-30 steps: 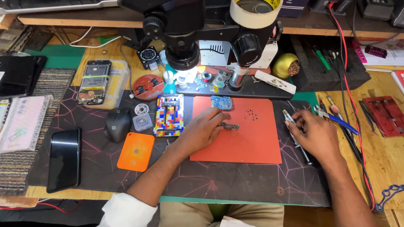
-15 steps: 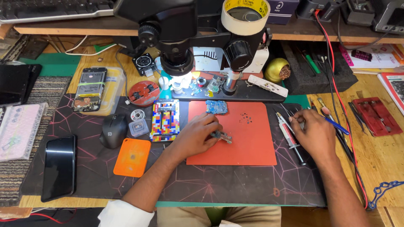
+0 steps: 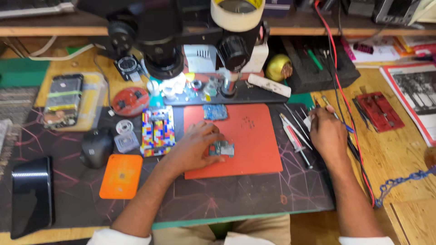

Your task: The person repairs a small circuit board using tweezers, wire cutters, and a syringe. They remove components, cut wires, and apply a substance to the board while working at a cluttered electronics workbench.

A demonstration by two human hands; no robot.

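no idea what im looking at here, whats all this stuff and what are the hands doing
This is one view from a camera on a person's head, looking down at a cluttered repair bench. The big black device at the top is a microscope with a tape roll sitting on it. On the dark work mat lies a red pad. The left hand pins a small circuit board to that pad; a second blue board lies higher up. The right hand rests among thin tools, near tweezers. To the left sit a black mouse, an orange square and a dark phone.
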